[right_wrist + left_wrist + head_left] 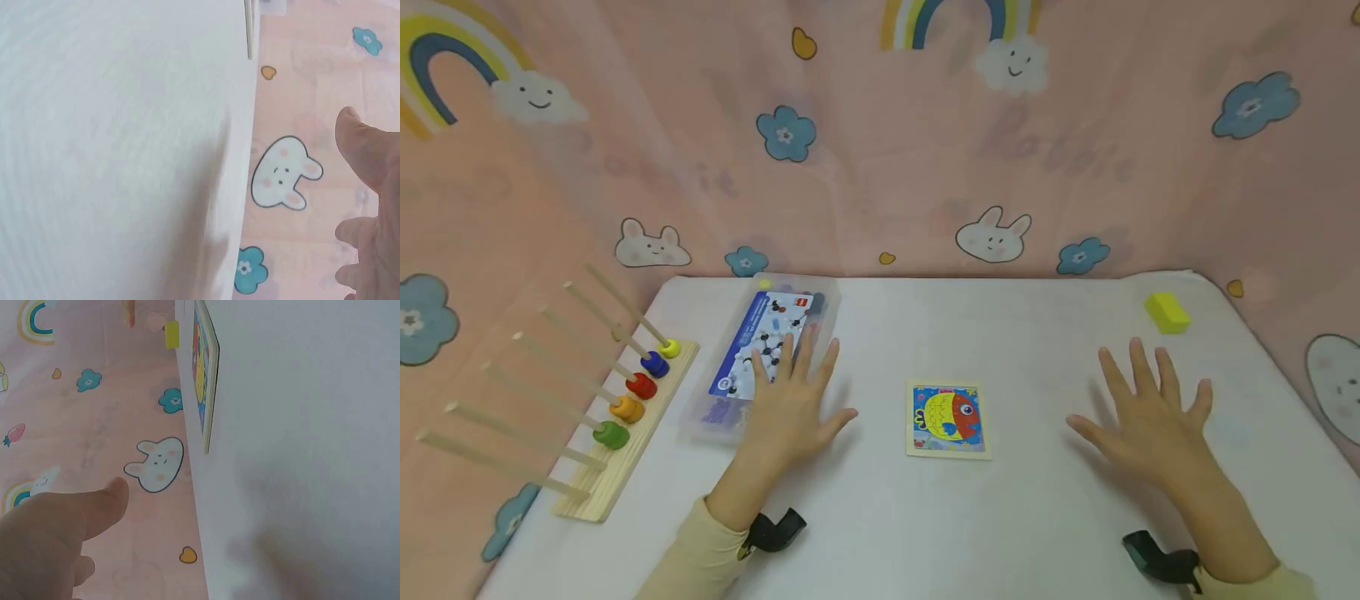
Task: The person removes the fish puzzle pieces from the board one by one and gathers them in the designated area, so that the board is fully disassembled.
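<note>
My left hand (786, 408), fingers spread, overlaps the lower right part of a clear plastic case (703, 425) in the head view. The case has a blue-and-white molecule label (748, 342). To the right my right hand (1153, 425) is spread too, above the white table, holding nothing. Between the hands a small square fish puzzle (948, 420) lies flat in its pale wooden frame. The left wrist view shows the puzzle (206, 375) edge-on, beyond the left thumb (103, 509). In the right wrist view, the right thumb (362, 147) points toward the patterned backdrop.
A wooden peg stand (617, 450) with colored beads on several of its upright rods stands at the left edge. A yellow block (1167, 312) sits at the back right of the white table (1015, 333). Pink patterned cloth (865, 167) rises behind the table and along its sides.
</note>
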`<state>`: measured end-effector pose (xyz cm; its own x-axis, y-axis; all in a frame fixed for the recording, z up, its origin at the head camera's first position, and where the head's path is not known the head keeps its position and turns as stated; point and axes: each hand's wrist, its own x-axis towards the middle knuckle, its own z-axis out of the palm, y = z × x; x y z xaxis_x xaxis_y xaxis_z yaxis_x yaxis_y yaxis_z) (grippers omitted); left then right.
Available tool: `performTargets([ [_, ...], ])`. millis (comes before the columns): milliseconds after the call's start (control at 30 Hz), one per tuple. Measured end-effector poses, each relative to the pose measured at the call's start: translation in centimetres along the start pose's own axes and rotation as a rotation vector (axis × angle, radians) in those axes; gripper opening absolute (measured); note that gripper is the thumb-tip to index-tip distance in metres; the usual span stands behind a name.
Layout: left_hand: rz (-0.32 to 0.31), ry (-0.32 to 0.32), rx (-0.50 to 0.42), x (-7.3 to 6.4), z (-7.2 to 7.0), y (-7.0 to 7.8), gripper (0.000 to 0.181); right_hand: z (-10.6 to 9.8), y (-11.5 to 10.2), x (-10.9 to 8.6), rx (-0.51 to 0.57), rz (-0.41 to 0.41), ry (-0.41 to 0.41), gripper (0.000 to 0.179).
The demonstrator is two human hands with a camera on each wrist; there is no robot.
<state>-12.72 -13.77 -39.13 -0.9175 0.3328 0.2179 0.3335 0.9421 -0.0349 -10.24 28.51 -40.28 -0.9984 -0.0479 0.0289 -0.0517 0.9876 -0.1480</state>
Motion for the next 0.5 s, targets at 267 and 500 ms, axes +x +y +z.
performTargets([
  [267,0.177,-0.006,-0.021,1.7,0.8,2.8,0.08,0.3,-3.0,0.9,0.073,-0.126,0.05,0.094],
  [500,0.256,-0.081,-0.185,4.3,2.2,5.1,0.068,0.9,-7.0,2.7,0.139,-0.254,0.042,0.083],
])
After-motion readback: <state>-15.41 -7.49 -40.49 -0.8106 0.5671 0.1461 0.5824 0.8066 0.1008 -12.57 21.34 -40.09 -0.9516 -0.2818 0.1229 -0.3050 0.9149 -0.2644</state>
